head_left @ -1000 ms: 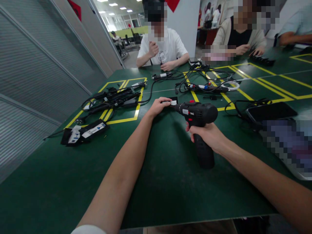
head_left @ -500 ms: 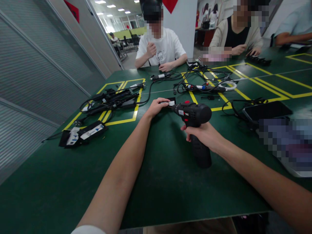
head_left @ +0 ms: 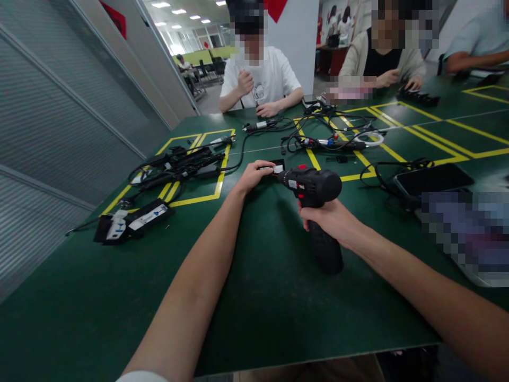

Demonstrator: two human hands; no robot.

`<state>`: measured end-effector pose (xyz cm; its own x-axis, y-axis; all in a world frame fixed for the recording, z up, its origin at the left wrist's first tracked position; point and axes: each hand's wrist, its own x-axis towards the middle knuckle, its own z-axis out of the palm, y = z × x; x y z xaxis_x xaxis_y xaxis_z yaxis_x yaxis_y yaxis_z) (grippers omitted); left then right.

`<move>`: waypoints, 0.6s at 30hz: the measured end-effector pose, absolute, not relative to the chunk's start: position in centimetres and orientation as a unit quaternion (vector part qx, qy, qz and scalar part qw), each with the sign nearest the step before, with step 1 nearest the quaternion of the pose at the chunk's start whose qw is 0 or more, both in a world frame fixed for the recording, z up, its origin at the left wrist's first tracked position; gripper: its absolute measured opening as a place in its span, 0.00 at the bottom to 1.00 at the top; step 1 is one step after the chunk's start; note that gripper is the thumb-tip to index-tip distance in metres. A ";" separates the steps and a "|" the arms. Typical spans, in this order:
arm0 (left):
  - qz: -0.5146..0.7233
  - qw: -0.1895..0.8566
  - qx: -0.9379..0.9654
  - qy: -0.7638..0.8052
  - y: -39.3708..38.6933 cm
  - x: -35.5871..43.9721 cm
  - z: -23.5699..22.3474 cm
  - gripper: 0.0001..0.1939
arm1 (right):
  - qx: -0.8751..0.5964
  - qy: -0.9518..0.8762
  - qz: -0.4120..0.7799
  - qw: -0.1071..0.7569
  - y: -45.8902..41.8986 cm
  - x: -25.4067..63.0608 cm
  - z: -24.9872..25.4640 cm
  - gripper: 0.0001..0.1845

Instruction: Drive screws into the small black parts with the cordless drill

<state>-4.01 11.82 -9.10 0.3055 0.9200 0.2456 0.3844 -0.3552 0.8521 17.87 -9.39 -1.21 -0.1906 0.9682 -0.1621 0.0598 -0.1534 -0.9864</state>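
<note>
My right hand [head_left: 324, 217] is wrapped round the grip of a black cordless drill [head_left: 318, 185] with red buttons. The drill lies pointed left, its chuck close to the fingertips of my left hand. With closed fingers, my left hand [head_left: 254, 175] holds a small black piece with a white label [head_left: 277, 168] down on the green table [head_left: 254, 297]. The drill's tip meets or nearly touches this piece; the exact contact is too small to make out.
Black cables and tools [head_left: 186, 162] lie in a yellow-taped area on the left, behind black labelled pieces [head_left: 149, 215]. Ahead are a pen-shaped electric tool [head_left: 334, 143] and more cables. A phone [head_left: 433, 180] rests at right. People sit across the table, one in a white shirt [head_left: 274, 74].
The whole view has shifted very slightly. Both hands, the drill and the labelled piece keep about the same positions relative to one another.
</note>
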 end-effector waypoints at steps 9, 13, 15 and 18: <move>0.390 0.344 0.732 0.440 12.1 -4.1 -9.4 0.18 | -0.499 -0.522 0.568 0.395 -9.3 17.9 -1.3 0.05; 0.387 0.348 0.731 0.441 12.0 -4.1 -9.3 0.18 | -0.494 -0.525 0.569 0.396 -9.3 17.9 -1.4 0.05; 0.385 0.349 0.731 0.442 12.0 -4.1 -9.1 0.18 | -0.497 -0.522 0.570 0.394 -9.3 17.9 -1.4 0.05; 0.383 0.348 0.732 0.443 11.8 -4.1 -9.0 0.18 | -0.501 -0.518 0.570 0.395 -9.3 17.9 -1.3 0.05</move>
<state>-4.06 11.83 -8.97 0.3141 0.9154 0.2517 0.3829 -0.3647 0.8487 17.92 -9.34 -1.34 -0.1866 0.9691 -0.1613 0.0697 -0.1507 -0.9861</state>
